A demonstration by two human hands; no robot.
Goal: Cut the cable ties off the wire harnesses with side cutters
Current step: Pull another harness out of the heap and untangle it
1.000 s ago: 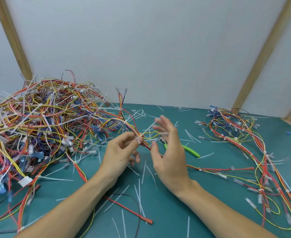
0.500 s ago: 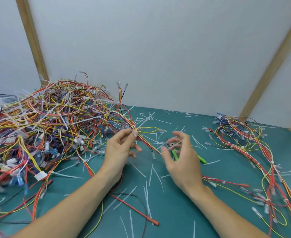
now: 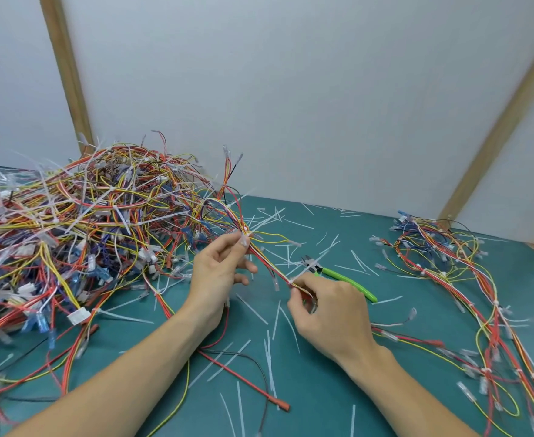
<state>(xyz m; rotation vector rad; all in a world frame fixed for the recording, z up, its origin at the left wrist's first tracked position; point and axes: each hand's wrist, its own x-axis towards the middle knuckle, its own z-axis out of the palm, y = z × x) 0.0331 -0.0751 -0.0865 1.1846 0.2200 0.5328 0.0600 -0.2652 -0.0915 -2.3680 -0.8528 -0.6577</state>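
Note:
A thin harness of red, yellow and white wires (image 3: 267, 263) runs taut between my hands above the green table. My left hand (image 3: 220, 272) pinches it at a white cable tie (image 3: 244, 240) near the big pile. My right hand (image 3: 325, 305) pinches the same harness lower down, at another white tie (image 3: 303, 272) whose tail sticks up to the right. The side cutters (image 3: 342, 275), with bright green handles, lie on the table just behind my right hand; neither hand touches them.
A large tangled pile of tied harnesses (image 3: 79, 228) fills the left of the table (image 3: 322, 389). A looser group of harnesses (image 3: 467, 288) lies at the right. Cut white tie pieces (image 3: 268, 351) are scattered over the middle. A white wall with wooden posts stands behind.
My right hand dropped from beside my left hand and moved down the harness, and now pinches it at a lower tie. My left hand keeps its hold.

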